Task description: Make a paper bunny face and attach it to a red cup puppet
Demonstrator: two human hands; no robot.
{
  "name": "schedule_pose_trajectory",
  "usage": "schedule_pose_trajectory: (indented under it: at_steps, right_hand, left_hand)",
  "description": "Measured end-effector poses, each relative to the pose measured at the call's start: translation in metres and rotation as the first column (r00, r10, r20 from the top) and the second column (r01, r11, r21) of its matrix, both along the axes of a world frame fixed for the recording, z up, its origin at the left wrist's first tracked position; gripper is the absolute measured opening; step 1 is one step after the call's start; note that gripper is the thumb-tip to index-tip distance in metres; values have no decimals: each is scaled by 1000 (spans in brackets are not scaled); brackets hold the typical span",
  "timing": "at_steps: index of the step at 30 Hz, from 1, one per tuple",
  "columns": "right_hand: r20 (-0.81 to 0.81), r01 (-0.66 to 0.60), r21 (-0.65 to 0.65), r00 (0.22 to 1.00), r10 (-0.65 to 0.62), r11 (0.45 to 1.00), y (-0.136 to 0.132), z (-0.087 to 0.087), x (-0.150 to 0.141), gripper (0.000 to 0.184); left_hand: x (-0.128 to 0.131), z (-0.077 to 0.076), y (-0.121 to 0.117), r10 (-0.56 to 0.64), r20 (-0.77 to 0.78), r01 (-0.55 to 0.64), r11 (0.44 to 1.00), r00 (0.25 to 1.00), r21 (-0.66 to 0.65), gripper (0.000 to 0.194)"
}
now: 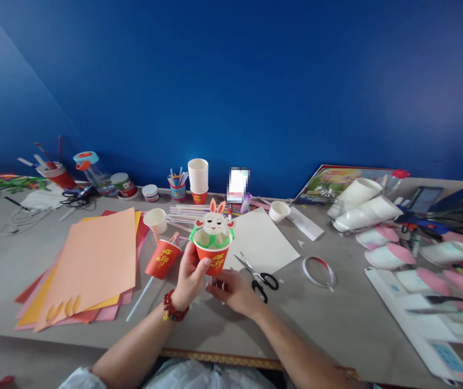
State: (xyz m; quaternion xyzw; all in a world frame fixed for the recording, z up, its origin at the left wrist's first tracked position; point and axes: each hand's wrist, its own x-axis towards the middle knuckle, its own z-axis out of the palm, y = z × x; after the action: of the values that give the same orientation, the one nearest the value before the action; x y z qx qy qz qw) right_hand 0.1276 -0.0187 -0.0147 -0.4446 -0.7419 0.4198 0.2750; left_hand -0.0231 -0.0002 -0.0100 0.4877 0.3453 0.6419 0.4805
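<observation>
Clearly, the Rabbit-Faced Cup Sits in My Left Hand

Through the head view, I see my left hand with its grip closed around the side of a red rabbit cup, which I have up over the tabletop. A white rabbit face with orange ears rises at its rim, with green pieces beside and below it. My right hand is just under the cup, fingers bent near its base; I cannot tell whether that grip is closed on anything.

Left of the cup lies a second red cup, tilted, with a pale straw reaching from its base toward me. Further left, coloured sheets overlap in a pile, and four small orange pieces lie on the top one. Just right of my hands, black-handled scissors lie open, their blades over a white sheet. A white ring lies beyond them to the right. Behind, a white cup stack stands near the blue wall.
</observation>
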Motion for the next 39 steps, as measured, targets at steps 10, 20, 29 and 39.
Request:
schedule_pose_trajectory:
  at_steps: [10,20,29,39]
  right_hand:
    - [1,-3,-5,1000,3,1000,1,3,1,21]
    - [27,-21,-10,999,22,1000,2,7,3,16]
    - [11,24,46,1000,-24,999,1,7,2,17]
    - [-51,9,19,999,-8,1000,5,13,9,19]
  left_hand:
    - [-2,1,0,33,-14,-33,999,999,-13,52]
    - [-2,2,0,23,6,-22,999,1000,-31,55]
    - [-1,-2,0,-18,26,18,1000,1000,-6,51]
    - [-2,-4,0,-12,19,13,999,1000,-45,39]
